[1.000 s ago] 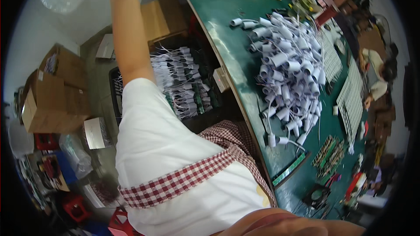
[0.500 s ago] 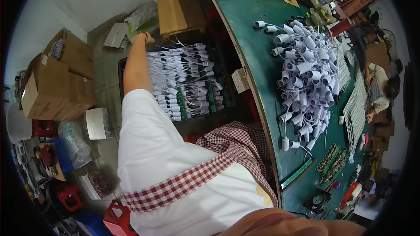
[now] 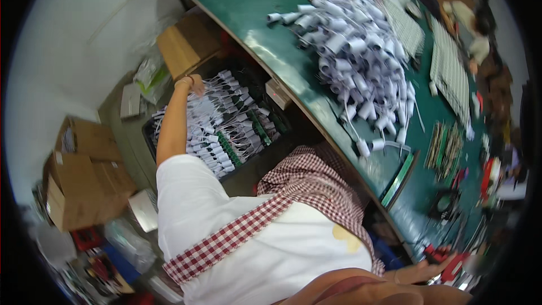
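My left arm stretches out to a dark bin (image 3: 148, 135) on the floor, filled with rows of white wired sockets (image 3: 212, 155) and green strips (image 3: 228, 147). At its far edge, my left hand (image 3: 195, 83) is over the wires, fingers bent downward; blur hides whether they hold anything. My right hand (image 3: 418, 272) lies low at the right by the table edge, its fingers against a red-handled thing (image 3: 453, 268). Whether they close round it is unclear. A big heap of white cylindrical sockets with wires (image 3: 361, 51) covers part of the green table (image 3: 243, 8).
A cardboard box (image 3: 183, 45) stands beyond the bin, next to a plastic bag (image 3: 151, 79). More cartons (image 3: 90, 183) are at the left. On the table are a green strip (image 3: 398, 179), a bundle of strips (image 3: 444, 146) and white panels (image 3: 450, 73). Another person (image 3: 471, 28) works across it.
The view has turned and shifted, so table and bin appear tilted. My left hand has come from beside the plastic bag to over the bin's far edge. My right hand has come into view.
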A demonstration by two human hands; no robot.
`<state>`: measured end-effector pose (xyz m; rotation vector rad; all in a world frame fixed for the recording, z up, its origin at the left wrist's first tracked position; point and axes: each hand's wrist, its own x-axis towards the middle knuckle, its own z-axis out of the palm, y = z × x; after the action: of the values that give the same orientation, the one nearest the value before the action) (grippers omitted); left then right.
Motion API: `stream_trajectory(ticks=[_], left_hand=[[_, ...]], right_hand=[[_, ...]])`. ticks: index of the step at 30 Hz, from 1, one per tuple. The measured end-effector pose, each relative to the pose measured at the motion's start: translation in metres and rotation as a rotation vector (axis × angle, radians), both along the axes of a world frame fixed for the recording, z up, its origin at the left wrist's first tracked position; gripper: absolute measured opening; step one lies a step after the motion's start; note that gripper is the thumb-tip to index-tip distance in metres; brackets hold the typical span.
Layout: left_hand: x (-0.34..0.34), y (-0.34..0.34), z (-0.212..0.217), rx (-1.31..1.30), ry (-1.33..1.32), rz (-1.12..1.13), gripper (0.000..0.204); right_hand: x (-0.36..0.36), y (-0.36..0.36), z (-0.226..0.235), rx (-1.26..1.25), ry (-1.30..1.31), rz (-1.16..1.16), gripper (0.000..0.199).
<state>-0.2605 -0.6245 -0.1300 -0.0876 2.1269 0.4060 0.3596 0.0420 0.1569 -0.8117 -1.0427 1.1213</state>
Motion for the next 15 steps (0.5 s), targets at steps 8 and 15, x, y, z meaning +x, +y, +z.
stream_trajectory(ticks=[8, 15], left_hand=[[0.184, 0.32, 0.194, 0.711, -0.256, -0.844, 0.026], [0.253, 0.487, 0.187, 1.091, 1.046, -1.006, 0.025]], right_hand=[[0.028, -0.013, -0.031, 0.016, 0.149, 0.224, 0.034], [0.03, -0.052, -0.05, -0.058, 0.086, 0.146, 0.032]])
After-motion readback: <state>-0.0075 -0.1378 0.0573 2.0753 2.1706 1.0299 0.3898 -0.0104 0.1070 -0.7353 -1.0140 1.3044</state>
